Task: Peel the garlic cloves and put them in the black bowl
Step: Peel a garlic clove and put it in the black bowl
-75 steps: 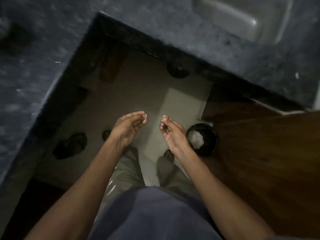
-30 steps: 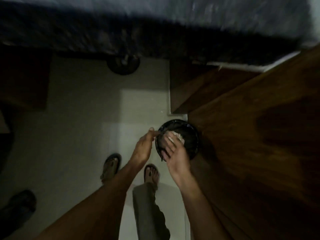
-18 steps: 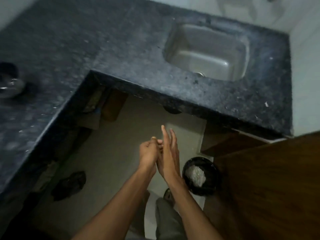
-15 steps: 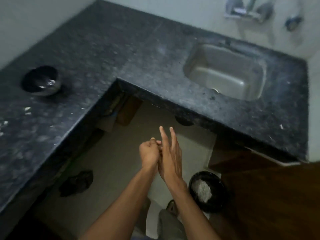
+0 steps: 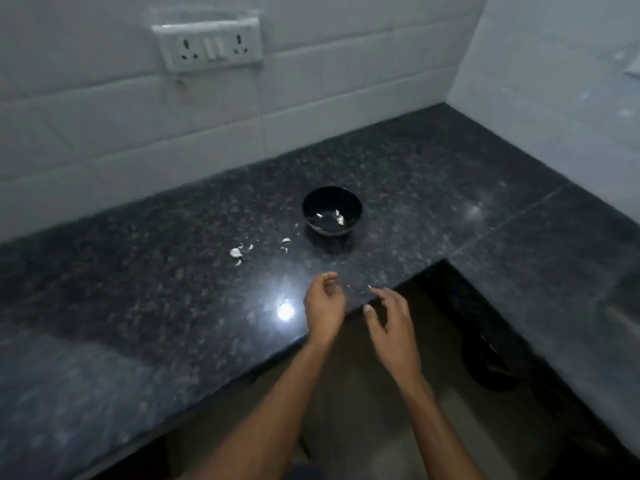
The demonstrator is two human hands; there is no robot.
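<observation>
The black bowl (image 5: 332,210) stands on the dark granite counter (image 5: 156,306) with a few pale garlic pieces inside. Small white garlic bits (image 5: 237,252) lie scattered on the counter just left of the bowl. My left hand (image 5: 323,306) hovers over the counter's inner corner edge, fingers loosely curled, holding nothing. My right hand (image 5: 389,318) is beside it, over the gap in front of the counter, fingers spread and relaxed, also holding nothing. Both hands are well short of the bowl.
A white tiled wall (image 5: 104,109) with a socket plate (image 5: 207,46) rises behind the counter. The counter wraps to the right (image 5: 554,237). A sink edge (image 5: 623,306) shows at far right. A dark item (image 5: 488,365) lies on the floor below.
My view swung up from the floor bin to the counter and the black bowl. My hands, pressed together half a second ago, have separated and moved over the counter edge.
</observation>
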